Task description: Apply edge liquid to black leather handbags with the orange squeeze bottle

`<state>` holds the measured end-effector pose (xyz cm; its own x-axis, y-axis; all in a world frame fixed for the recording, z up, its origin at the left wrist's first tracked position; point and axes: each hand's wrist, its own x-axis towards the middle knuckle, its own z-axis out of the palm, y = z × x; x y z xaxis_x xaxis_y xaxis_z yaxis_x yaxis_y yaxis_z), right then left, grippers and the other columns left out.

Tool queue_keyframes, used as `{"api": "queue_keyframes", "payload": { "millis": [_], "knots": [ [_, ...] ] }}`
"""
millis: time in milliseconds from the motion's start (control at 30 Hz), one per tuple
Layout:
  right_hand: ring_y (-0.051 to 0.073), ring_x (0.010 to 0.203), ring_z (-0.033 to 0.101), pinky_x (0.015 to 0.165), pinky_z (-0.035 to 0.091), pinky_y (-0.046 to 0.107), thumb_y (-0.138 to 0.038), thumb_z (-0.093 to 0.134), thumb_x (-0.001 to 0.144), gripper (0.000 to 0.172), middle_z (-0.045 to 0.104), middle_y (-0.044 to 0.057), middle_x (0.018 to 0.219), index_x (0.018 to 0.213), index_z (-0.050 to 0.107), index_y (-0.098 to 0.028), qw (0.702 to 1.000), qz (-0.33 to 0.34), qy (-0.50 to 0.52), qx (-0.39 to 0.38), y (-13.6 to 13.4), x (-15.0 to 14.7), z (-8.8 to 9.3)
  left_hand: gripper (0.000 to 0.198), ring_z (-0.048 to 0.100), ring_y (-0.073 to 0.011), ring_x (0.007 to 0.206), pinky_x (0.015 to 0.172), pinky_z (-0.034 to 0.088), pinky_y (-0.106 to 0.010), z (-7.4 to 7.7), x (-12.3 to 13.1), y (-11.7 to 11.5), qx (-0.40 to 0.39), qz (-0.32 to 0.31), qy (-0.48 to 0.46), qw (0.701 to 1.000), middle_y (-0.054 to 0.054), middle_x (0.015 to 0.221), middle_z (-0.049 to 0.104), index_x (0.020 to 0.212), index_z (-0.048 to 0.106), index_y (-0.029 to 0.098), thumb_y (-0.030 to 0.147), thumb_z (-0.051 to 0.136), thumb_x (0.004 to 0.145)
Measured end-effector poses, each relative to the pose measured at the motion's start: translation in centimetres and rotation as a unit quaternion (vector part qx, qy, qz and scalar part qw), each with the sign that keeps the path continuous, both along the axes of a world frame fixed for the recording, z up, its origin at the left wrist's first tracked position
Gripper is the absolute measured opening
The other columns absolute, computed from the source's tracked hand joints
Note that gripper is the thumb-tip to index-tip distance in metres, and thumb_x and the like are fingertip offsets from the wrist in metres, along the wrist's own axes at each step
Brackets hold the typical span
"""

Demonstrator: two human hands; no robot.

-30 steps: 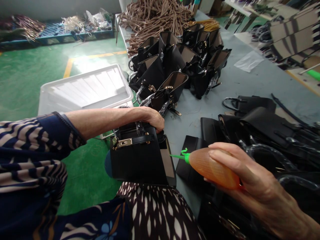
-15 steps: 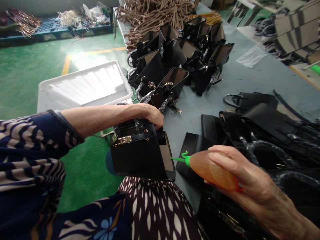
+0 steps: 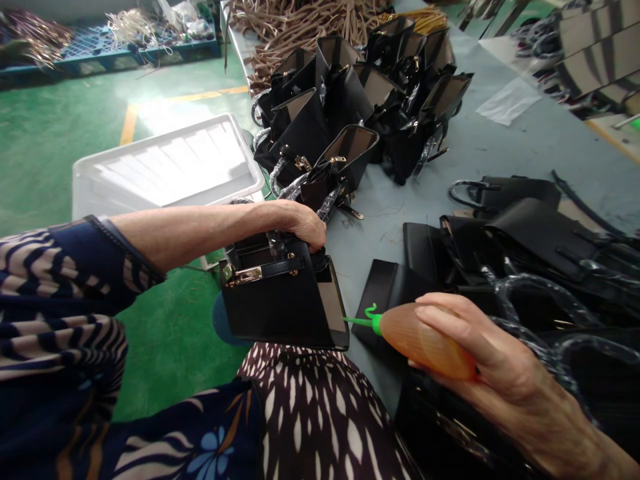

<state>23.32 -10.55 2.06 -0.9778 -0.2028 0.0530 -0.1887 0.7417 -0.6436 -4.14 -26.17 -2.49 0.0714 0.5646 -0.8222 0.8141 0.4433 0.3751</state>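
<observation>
A black handbag (image 3: 273, 307) with a gold clasp and plastic-wrapped handles is held at my lap, its beige-lined side turned to the right. My left hand (image 3: 307, 227) is closed on the bag's upper right part; the fingertips are hidden behind it. In my right hand (image 3: 480, 353) is an orange squeeze bottle (image 3: 425, 340) with a thin green nozzle, fingers wrapped round its body. The nozzle tip points left and meets the edge of the beige panel; whether it touches I cannot tell.
Several black bags (image 3: 345, 100) stand on the grey table (image 3: 380, 233), and more black bags (image 3: 530, 233) lie at the right. Brown straps (image 3: 300, 27) are heaped at the back. A white plastic tray (image 3: 165, 167) is at the left, with a blue pallet (image 3: 100, 50) behind on the floor.
The whole view has shifted slightly, so most things sit a little higher. Both hands keep their holds, and the nozzle stays at the beige panel's edge.
</observation>
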Motion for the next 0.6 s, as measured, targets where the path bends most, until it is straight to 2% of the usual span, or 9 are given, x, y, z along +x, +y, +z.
{"api": "queue_keyframes", "payload": {
  "millis": [133, 267, 433, 600],
  "knots": [
    [0.022, 0.106, 0.054, 0.087, 0.05, 0.029, -0.024, 0.054, 0.088, 0.04, 0.048, 0.009, 0.121, 0.126, 0.043, -0.027, 1.0, -0.002, -0.003, -0.001, 0.0, 0.2, -0.2, 0.029, 0.057, -0.02, 0.082, 0.08, 0.042, -0.03, 0.2, 0.2, 0.0, -0.005, 0.047, -0.001, 0.999, -0.003, 0.06, 0.063, 0.044, 0.061, 0.015, -0.011, 0.048, 0.044],
    [0.022, 0.105, 0.055, 0.087, 0.05, 0.028, -0.026, 0.056, 0.088, 0.041, 0.049, 0.008, 0.12, 0.126, 0.043, -0.028, 1.0, -0.005, -0.009, -0.003, 0.0, 0.4, -0.5, 0.029, 0.054, -0.0152, 0.068, 0.072, 0.043, -0.026, 0.4, 0.5, -0.1, 0.012, 0.096, 0.017, 0.995, -0.001, 0.048, 0.056, 0.037, 0.052, 0.015, -0.013, 0.048, 0.043],
    [0.021, 0.103, 0.056, 0.085, 0.05, 0.028, -0.025, 0.056, 0.087, 0.041, 0.049, 0.008, 0.12, 0.126, 0.043, -0.029, 1.0, -0.015, -0.019, -0.006, -0.1, 0.6, -0.8, 0.029, 0.052, -0.0143, 0.066, 0.069, 0.041, -0.024, 0.7, 0.6, -0.2, 0.01, 0.1, 0.006, 0.995, 0.001, 0.044, 0.053, 0.034, 0.046, 0.015, -0.013, 0.047, 0.042],
    [0.023, 0.102, 0.057, 0.082, 0.052, 0.03, -0.027, 0.057, 0.086, 0.042, 0.05, 0.007, 0.119, 0.126, 0.042, -0.032, 0.999, -0.021, -0.036, -0.014, -0.2, 0.8, -1.1, 0.024, 0.053, -0.0177, 0.074, 0.075, 0.04, -0.029, 1.1, 0.6, -0.2, 0.016, 0.071, 0.024, 0.997, -0.003, 0.053, 0.059, 0.039, 0.052, 0.013, -0.009, 0.046, 0.047]
  ]
}}
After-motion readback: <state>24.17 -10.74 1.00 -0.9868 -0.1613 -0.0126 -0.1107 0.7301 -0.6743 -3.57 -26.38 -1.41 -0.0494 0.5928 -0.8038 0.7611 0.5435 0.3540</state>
